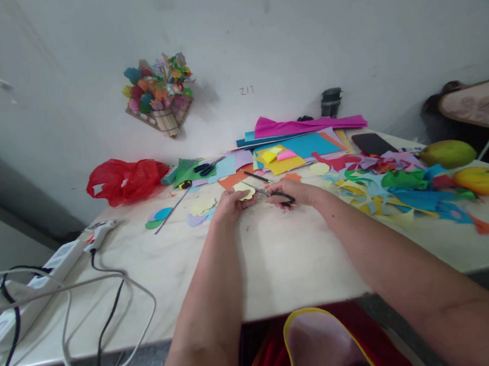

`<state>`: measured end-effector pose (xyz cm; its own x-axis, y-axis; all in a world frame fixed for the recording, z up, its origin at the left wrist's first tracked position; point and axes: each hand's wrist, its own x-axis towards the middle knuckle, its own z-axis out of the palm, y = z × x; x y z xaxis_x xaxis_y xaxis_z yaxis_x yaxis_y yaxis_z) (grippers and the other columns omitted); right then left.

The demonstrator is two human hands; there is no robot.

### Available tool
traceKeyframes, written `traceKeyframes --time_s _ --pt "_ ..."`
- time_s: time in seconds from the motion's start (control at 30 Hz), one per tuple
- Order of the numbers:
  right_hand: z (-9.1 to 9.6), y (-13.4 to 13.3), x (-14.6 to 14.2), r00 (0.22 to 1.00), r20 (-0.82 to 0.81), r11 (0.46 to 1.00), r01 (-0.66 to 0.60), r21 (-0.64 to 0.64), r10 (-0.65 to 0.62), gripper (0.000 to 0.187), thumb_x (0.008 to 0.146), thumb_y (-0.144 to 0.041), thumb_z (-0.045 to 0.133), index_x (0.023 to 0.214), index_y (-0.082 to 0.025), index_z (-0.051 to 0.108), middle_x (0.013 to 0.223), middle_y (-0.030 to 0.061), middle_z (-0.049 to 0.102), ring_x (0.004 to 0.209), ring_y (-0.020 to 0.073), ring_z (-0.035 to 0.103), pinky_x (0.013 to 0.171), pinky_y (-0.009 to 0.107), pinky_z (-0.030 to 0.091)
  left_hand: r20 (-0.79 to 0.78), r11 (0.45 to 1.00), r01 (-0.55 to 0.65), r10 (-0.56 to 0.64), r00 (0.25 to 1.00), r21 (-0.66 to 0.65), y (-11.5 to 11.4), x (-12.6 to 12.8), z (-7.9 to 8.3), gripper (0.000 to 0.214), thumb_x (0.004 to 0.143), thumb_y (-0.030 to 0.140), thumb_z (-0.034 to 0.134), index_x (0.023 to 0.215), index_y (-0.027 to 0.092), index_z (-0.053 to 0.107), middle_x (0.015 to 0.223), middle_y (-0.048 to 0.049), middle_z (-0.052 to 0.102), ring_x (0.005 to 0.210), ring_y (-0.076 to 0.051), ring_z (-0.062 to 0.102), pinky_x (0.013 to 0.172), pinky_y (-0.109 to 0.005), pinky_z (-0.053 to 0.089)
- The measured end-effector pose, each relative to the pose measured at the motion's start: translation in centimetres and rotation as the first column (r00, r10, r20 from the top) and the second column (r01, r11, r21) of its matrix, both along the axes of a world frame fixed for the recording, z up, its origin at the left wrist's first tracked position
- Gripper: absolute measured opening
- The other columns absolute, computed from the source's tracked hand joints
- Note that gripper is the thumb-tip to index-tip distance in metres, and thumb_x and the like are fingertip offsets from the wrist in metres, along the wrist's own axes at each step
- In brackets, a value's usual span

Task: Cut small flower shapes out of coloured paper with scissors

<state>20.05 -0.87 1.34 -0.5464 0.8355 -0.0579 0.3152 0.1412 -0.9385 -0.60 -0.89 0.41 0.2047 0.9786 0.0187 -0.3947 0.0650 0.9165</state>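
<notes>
Pinched in my left hand is a pale yellow paper piece with a scalloped edge, like a flower. My right hand grips black-handled scissors, whose blades point left and reach the paper's right edge. Left of my left hand lie more scalloped paper cutouts in pale yellow and lilac. Behind my hands are an orange sheet and a pencil-like dark stick. A pale yellow paper circle rests beyond my right hand.
Paper scraps spread over the right side, near several mangoes and a phone. Coloured sheets are stacked at the back. A red plastic bag, spare scissors, and a power strip with loose cables are leftward.
</notes>
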Motion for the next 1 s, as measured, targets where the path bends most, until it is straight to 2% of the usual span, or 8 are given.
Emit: traceKeyframes --time_s 0.47,1.0 --pt "-0.27 0.22 0.05 0.999 0.038 0.999 -0.018 0.038 0.016 0.025 0.076 -0.037 0.071 0.077 -0.017 0.056 0.048 -0.0056 0.055 0.034 0.0067 0.049 0.029 0.016 0.025 -0.018 1.0 0.0 0.0 1.0 -0.003 0.17 -0.03 -0.23 0.019 0.058 0.01 0.075 0.076 0.008 0.069 0.072 -0.0088 0.071 0.071 -0.021 0.07 0.077 -0.036 0.06" --pt "0.27 -0.35 -0.25 0.999 0.024 0.999 0.039 0.034 -0.04 0.021 0.078 -0.033 0.07 0.077 -0.016 0.057 0.047 -0.005 0.055 0.034 0.0072 0.049 0.029 0.016 0.025 -0.058 1.0 0.021 -0.021 0.998 0.005 0.2 -0.09 -0.4 0.02 0.058 0.014 0.078 0.076 0.01 0.07 0.076 -0.0089 0.073 0.064 -0.018 0.068 0.061 -0.029 0.058"
